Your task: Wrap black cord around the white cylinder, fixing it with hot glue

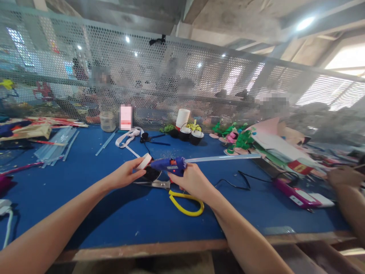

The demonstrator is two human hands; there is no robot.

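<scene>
My left hand (125,174) pinches a white strip (144,161), which looks like ribbon, between thumb and fingers. My right hand (196,182) grips a blue glue gun (168,165), its nozzle pointing left at the strip. A long clear glue stick (222,157) sticks out of the gun's back end to the right. Under the nozzle is a dark rounded thing (152,174), partly hidden; whether my left hand touches it I cannot make out. Scissors with a yellow handle (186,205) lie below my right hand. Behind, a loose white ribbon (128,139) curls on the blue table.
Black buckets with white rims (196,137) stand near a white spool (182,118). Spare glue sticks (55,144) lie left. Green plant-like pieces (243,140) and papers (282,148) are at right, beside a magenta power strip (296,194) and another person's hand (346,177). Mesh (159,83) rises behind.
</scene>
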